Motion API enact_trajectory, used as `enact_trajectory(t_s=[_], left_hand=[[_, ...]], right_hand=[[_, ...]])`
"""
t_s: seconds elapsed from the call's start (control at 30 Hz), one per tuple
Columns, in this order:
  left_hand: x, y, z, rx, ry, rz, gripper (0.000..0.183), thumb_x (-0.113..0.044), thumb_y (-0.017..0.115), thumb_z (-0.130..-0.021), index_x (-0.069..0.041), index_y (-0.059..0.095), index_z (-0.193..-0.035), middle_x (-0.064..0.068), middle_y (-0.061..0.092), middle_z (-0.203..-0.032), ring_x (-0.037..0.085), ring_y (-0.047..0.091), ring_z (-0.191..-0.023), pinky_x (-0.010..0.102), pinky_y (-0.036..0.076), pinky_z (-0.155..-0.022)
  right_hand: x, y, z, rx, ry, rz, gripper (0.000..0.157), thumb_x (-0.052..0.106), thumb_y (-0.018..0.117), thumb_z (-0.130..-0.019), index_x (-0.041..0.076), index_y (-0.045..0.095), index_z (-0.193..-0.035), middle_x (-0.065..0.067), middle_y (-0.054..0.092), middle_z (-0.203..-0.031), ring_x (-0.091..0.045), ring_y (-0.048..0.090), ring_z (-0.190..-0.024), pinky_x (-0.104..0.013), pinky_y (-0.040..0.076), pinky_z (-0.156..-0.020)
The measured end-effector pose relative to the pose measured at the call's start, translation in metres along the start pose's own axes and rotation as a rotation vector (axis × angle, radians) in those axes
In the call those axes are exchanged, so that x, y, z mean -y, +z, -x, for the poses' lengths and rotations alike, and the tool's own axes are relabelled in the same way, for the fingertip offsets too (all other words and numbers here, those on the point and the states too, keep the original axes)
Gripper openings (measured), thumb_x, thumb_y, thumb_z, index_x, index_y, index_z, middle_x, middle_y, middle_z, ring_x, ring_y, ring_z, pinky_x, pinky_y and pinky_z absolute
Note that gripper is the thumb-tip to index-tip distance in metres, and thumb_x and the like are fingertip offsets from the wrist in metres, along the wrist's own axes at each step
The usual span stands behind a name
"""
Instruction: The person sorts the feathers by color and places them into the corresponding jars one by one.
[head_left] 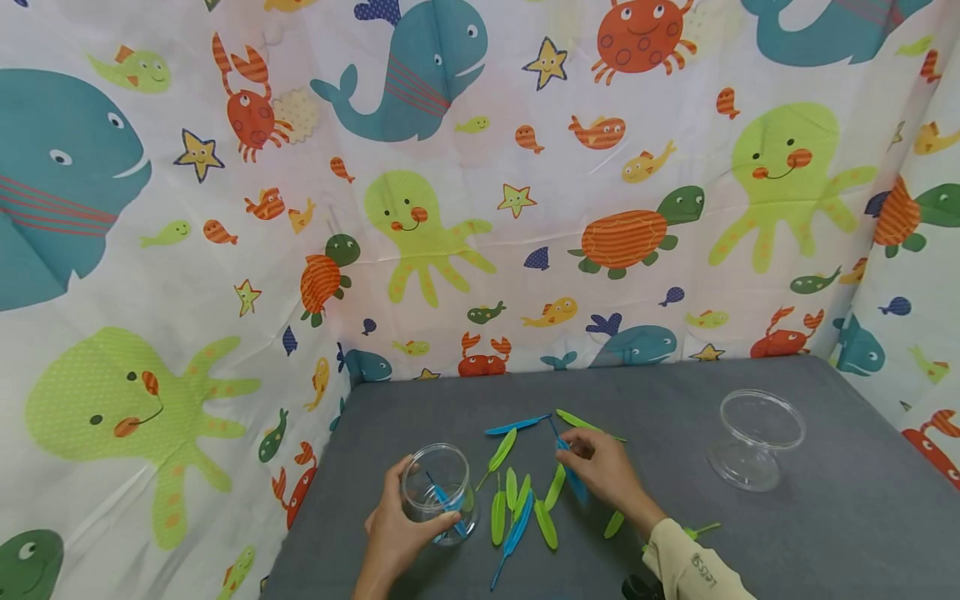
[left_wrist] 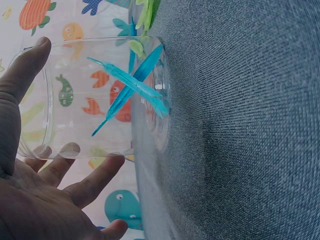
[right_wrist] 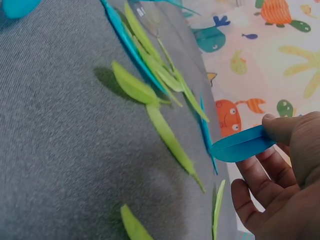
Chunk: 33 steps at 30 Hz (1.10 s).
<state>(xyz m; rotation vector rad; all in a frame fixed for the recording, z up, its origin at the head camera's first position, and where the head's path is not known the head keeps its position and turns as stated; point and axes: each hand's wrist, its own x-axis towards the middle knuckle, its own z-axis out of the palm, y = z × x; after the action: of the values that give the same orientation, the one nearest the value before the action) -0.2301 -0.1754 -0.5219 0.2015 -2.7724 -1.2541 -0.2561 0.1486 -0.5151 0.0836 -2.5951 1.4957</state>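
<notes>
On the woven grey counter (head_left: 637,400), the left grip (head_left: 393,533) curls round a smooth, clear cylindrical jar (head_left: 459,471) with crossed blue plumes (left_wrist: 135,85) inside. The right grip (head_left: 603,471) pinches a slender blue feather (right_wrist: 242,143) near leaf-shaped green feathers (head_left: 498,517). Right stands a transparent footed dish (head_left: 742,471).

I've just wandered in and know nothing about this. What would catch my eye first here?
Probably the sea-creature curtain, bright with whales, crabs and octopuses, behind and beside the grey table. Next, the vivid green feathers scattered between the hands, with some blue ones among them. Then the hands: the left hand holds a clear jar with two blue feathers inside, while the right hand pinches another blue feather.
</notes>
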Motion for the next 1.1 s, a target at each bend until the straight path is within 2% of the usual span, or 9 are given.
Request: enact_trajectory(t_s=[0.3,0.83,1.1], left_hand=[[0.0,0.001,-0.001,-0.005,0.01,0.01,0.11,-0.049,0.096,-0.061,-0.027,0.036,-0.151,0.002,0.054,-0.151,0.038,0.059,-0.125,0.068,0.022,-0.104],[0.0,0.002,-0.001,0.0,0.0,0.022,0.111,-0.05,0.096,-0.061,-0.027,0.036,-0.151,0.001,0.054,-0.151,0.037,0.06,-0.125,0.069,0.022,-0.103],[0.001,0.002,0.0,-0.002,-0.004,0.02,0.11,-0.05,0.096,-0.061,-0.029,0.036,-0.151,0.001,0.054,-0.151,0.036,0.059,-0.125,0.067,0.022,-0.102]], right_hand=[[0.015,0.003,-0.006,0.015,-0.014,-0.012,0.02,0.016,0.076,-0.092,0.016,0.074,-0.111,0.003,0.068,-0.084,-0.008,0.06,-0.074,-0.024,0.051,-0.066],[0.033,0.007,-0.01,0.044,-0.087,-0.09,0.022,0.018,0.075,-0.093,0.011,0.072,-0.114,-0.001,0.068,-0.082,-0.007,0.061,-0.071,-0.024,0.051,-0.068],[0.045,0.014,-0.01,0.056,-0.086,-0.126,0.021,0.019,0.074,-0.094,0.009,0.072,-0.112,-0.002,0.067,-0.084,-0.009,0.059,-0.071,-0.024,0.049,-0.067]])
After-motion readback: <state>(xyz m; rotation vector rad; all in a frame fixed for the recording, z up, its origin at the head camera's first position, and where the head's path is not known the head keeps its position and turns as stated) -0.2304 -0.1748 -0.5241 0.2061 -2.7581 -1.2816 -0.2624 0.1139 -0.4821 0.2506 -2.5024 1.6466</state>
